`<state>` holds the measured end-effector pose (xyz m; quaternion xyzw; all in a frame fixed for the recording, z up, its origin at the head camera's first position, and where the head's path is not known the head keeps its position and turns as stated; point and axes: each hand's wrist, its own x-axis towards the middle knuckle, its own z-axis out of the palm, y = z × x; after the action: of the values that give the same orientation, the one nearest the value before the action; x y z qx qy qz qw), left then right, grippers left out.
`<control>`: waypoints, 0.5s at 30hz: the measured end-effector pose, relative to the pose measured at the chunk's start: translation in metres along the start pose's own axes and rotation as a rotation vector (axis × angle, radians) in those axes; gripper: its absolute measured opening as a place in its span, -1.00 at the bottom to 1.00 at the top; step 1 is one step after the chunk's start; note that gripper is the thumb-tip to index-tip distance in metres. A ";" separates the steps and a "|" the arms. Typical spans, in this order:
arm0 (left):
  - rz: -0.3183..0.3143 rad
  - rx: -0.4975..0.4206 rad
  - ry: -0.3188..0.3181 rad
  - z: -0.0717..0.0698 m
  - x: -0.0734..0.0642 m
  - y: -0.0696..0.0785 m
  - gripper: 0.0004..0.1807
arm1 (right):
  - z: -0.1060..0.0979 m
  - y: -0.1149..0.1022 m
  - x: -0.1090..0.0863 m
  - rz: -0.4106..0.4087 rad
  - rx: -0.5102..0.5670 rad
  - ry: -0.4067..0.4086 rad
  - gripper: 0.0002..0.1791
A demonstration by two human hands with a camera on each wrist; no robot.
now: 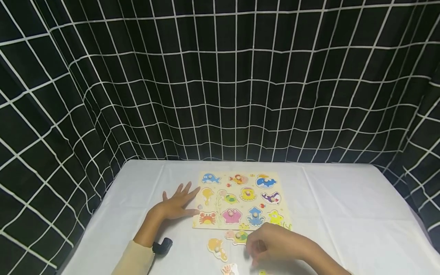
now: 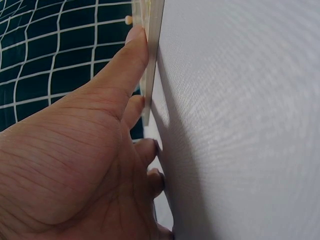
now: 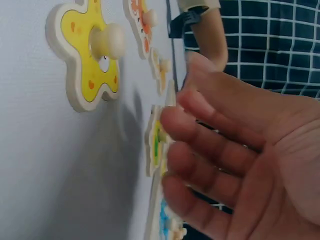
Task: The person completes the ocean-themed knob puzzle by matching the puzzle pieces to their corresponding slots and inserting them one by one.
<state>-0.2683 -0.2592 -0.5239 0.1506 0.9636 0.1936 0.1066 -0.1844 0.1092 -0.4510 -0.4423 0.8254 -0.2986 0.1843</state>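
A wooden peg puzzle board [image 1: 240, 204] with sea animals lies on the table. My left hand [image 1: 176, 205] is at its left side, fingers spread, its thumb [image 2: 137, 52] touching the board's edge. Bent fingers with nothing between them show on my right hand [image 1: 275, 244], which hovers above the table by the board's front right corner. Near it lie loose knobbed pieces: a turtle [image 1: 237, 236], a seahorse [image 1: 215, 246], a crab [image 1: 228, 269] and a yellow starfish [image 3: 82, 55]. A pink shell piece [image 1: 232, 217] and a squid piece [image 1: 255, 218] sit in the board.
White cloth [image 1: 326, 198] covers the table. Black curtains with a white grid [image 1: 233, 95] enclose the back and sides. A dark strap with a small device [image 1: 163, 246] is on the left wrist.
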 end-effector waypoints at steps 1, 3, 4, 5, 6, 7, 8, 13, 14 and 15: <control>0.005 -0.002 0.001 -0.001 0.000 0.000 0.06 | 0.000 -0.001 -0.002 0.015 -0.012 -0.021 -0.83; 0.002 -0.013 -0.011 -0.004 -0.002 0.002 0.05 | 0.002 -0.005 -0.005 0.041 -0.047 -0.058 -0.79; 0.002 -0.020 -0.013 -0.006 -0.003 0.004 0.05 | 0.002 -0.006 -0.006 0.059 -0.063 -0.073 -0.77; -0.003 -0.018 -0.018 -0.008 -0.004 0.006 0.04 | 0.003 -0.008 -0.008 0.081 -0.080 -0.090 -0.75; -0.010 -0.020 -0.028 -0.010 -0.006 0.010 0.03 | 0.004 -0.010 -0.010 0.098 -0.100 -0.105 -0.73; -0.016 -0.019 -0.037 -0.012 -0.007 0.013 0.02 | 0.005 -0.011 -0.012 0.122 -0.109 -0.121 -0.71; -0.024 -0.013 -0.041 -0.014 -0.008 0.016 0.01 | 0.007 -0.012 -0.013 0.139 -0.127 -0.133 -0.70; -0.042 0.021 -0.041 -0.016 -0.009 0.023 -0.04 | 0.013 -0.014 -0.017 0.220 -0.175 -0.158 -0.70; -0.042 0.025 -0.038 -0.016 -0.009 0.023 -0.04 | 0.014 -0.015 -0.017 0.236 -0.176 -0.162 -0.70; -0.042 0.026 -0.036 -0.016 -0.009 0.023 -0.05 | 0.015 -0.016 -0.018 0.249 -0.175 -0.164 -0.70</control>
<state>-0.2582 -0.2471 -0.4988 0.1354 0.9669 0.1759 0.1258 -0.1568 0.1123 -0.4511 -0.3737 0.8789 -0.1632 0.2475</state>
